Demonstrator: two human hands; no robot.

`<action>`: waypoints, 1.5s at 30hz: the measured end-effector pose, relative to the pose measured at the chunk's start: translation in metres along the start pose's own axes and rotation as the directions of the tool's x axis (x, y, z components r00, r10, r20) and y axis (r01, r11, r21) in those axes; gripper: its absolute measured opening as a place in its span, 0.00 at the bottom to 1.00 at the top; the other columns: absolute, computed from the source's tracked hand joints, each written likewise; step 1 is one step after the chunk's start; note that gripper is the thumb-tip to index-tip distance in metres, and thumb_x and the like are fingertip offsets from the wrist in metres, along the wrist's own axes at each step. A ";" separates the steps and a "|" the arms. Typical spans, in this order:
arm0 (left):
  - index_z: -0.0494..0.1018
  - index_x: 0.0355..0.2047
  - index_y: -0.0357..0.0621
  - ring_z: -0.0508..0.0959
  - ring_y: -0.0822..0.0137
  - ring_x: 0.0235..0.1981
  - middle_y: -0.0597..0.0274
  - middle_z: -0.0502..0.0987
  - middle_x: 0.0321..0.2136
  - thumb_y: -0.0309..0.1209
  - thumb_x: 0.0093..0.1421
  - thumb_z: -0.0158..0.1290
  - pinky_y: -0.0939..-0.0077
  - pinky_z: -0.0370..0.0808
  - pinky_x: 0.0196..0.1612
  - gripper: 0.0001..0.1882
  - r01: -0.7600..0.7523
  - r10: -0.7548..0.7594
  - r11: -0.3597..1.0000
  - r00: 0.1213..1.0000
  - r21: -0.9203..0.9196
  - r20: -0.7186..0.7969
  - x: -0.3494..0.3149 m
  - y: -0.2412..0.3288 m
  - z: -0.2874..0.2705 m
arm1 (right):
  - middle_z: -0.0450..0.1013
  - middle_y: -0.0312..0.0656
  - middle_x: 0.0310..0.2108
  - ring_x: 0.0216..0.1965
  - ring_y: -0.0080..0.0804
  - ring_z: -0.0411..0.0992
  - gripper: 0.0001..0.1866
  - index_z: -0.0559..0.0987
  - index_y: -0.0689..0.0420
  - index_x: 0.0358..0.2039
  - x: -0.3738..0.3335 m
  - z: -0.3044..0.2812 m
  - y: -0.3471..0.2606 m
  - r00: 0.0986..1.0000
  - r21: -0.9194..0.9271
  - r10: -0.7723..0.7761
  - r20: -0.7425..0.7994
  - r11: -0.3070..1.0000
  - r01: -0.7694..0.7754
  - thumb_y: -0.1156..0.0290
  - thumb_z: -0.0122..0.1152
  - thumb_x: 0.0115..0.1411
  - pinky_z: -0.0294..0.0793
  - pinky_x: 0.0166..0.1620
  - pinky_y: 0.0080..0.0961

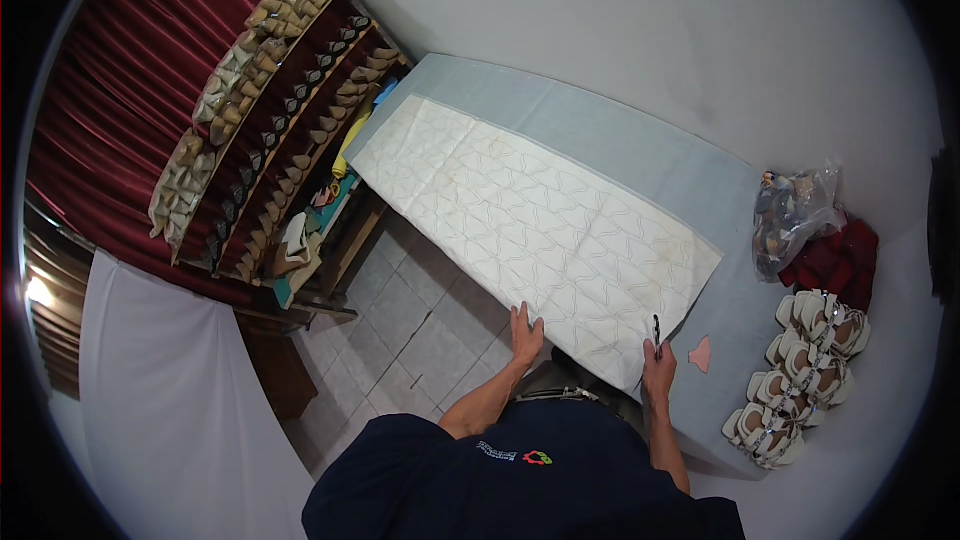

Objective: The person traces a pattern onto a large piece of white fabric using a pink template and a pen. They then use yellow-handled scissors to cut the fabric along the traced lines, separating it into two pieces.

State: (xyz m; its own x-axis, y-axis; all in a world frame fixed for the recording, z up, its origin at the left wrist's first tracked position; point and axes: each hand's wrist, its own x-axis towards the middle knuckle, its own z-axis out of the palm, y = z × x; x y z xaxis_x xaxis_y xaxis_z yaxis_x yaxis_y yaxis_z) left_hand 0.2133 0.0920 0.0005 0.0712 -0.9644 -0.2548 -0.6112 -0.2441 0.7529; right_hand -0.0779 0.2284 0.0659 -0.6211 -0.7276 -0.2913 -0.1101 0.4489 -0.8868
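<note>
A long white sheet (520, 225) lies on the grey-blue table, covered with rows of repeated curved outlines. My left hand (527, 336) is at the sheet's near edge, with thumb and fingers apart and nothing seen in them. Over the sheet's near right corner, my right hand (659, 372) is closed round a slim black pen-like tool (657, 328) that points up and away from me; its exact kind is too small to tell. Just right of that hand, a small pink cut-out piece (700, 354) rests on the bare tabletop.
White strappy sandals (795, 380) stand in a cluster along the table's right end. Behind them sit a clear plastic bag (790, 220) with mixed contents and dark red cloth (838, 262). Shoe racks (285, 130) rise at the left, before a red curtain (150, 60).
</note>
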 end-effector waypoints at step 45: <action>0.43 0.79 0.49 0.62 0.51 0.71 0.49 0.52 0.76 0.57 0.68 0.52 0.57 0.60 0.71 0.49 0.300 -0.398 0.830 0.909 -0.470 -0.122 0.425 -0.092 -0.297 | 0.75 0.55 0.50 0.44 0.48 0.75 0.44 0.72 0.65 0.63 -0.046 0.218 0.033 0.137 0.529 0.573 -0.808 0.808 -0.261 0.42 0.72 0.59 0.77 0.44 0.41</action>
State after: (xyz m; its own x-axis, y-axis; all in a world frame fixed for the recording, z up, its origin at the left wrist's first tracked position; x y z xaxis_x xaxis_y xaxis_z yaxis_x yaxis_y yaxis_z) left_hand 0.5333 -0.3255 0.0034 0.4037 -0.7924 -0.4574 -0.1153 -0.5400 0.8337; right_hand 0.1156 0.1636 -0.0284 -0.7752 0.5764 -0.2585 0.4838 0.2785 -0.8297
